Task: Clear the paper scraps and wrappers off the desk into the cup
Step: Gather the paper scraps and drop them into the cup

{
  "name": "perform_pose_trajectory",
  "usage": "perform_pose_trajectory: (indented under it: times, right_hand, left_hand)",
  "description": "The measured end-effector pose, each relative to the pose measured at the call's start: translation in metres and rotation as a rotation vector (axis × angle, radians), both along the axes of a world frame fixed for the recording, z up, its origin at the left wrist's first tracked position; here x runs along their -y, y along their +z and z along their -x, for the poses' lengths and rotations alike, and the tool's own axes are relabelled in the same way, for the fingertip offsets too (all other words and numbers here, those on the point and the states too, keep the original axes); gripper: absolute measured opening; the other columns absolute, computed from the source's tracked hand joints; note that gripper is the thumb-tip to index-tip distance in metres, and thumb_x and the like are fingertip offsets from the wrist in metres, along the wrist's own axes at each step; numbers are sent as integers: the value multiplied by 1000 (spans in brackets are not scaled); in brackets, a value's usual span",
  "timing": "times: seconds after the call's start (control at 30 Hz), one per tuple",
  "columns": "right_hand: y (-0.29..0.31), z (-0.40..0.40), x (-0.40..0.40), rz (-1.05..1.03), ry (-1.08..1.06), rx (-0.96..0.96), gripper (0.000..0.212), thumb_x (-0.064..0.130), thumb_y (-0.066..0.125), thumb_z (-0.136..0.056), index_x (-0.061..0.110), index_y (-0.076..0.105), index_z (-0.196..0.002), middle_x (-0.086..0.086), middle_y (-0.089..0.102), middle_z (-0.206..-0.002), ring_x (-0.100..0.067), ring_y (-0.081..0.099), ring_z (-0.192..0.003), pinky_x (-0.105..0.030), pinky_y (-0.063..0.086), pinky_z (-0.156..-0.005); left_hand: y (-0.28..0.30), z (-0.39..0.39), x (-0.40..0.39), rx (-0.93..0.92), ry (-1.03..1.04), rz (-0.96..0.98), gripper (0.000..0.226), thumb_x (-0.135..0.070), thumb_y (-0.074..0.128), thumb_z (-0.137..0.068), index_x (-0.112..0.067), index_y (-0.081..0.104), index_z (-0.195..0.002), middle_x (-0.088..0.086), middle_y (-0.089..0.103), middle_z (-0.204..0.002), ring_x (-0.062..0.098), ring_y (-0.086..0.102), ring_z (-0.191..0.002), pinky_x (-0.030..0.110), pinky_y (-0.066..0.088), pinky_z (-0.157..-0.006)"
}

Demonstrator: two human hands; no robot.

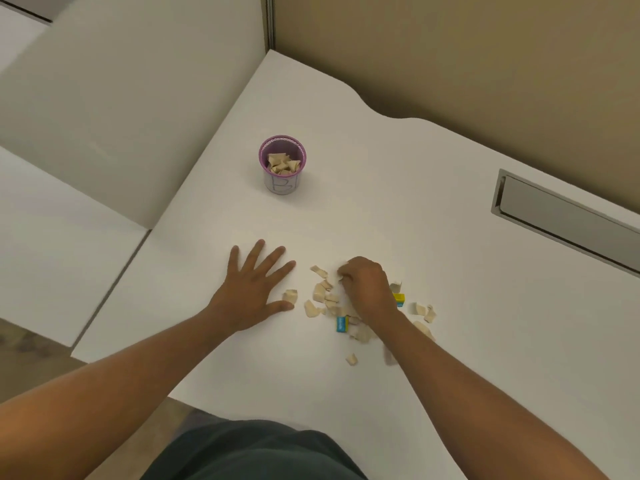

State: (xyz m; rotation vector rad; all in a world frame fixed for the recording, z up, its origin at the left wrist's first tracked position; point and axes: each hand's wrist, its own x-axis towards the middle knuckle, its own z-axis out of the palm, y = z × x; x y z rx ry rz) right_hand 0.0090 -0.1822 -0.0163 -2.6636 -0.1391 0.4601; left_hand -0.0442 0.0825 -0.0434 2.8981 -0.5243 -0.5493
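Observation:
A purple-rimmed cup (282,183) stands on the white desk (398,209) and holds several beige paper scraps. More beige scraps (320,294) lie scattered in front of me. Among them are a blue-and-yellow wrapper (341,323) and a second one (399,298) partly hidden behind my right wrist. My right hand (365,285) rests on the pile with its fingers curled onto scraps. My left hand (254,289) lies flat on the desk to the left of the pile, fingers spread, its thumb touching one scrap (290,295).
A metal cable slot (561,220) is set into the desk at the right. A tan partition wall (450,53) runs behind the desk. A lower white surface (52,258) adjoins on the left. The desk's front edge curves close to my body.

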Motion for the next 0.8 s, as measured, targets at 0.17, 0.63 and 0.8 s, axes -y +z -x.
perform_pose_trajectory:
  times: [0.17,0.63,0.8]
  right_hand:
    - [38,-35,-30,-298,-150,105,26,-3,63,-86,12,80,-98,-2,77,-102,-10,69,-92,-24,56,-89]
    - [88,-185,-141,108,423,95,24,21,60,-96,22,74,-115,-12,62,-119,-26,62,-101,-32,53,-89]
    - [112,-177,-131,-183,253,75,26,13,68,-91,19,76,-115,-6,71,-120,-22,65,-109,-31,54,-92]
  left_hand:
    - [-18,4,-8,30,-35,23,87,-85,21,-96,-38,7,-168,-3,-3,-179,37,-7,-164,74,2,-125]
    - [-30,3,-10,-4,-49,39,87,-85,14,-98,-38,-13,-166,-2,-22,-176,37,-25,-161,74,-14,-122]
    - [-29,1,-11,-7,-51,28,87,-84,16,-98,-37,-9,-167,-2,-18,-177,38,-21,-161,75,-13,-122]
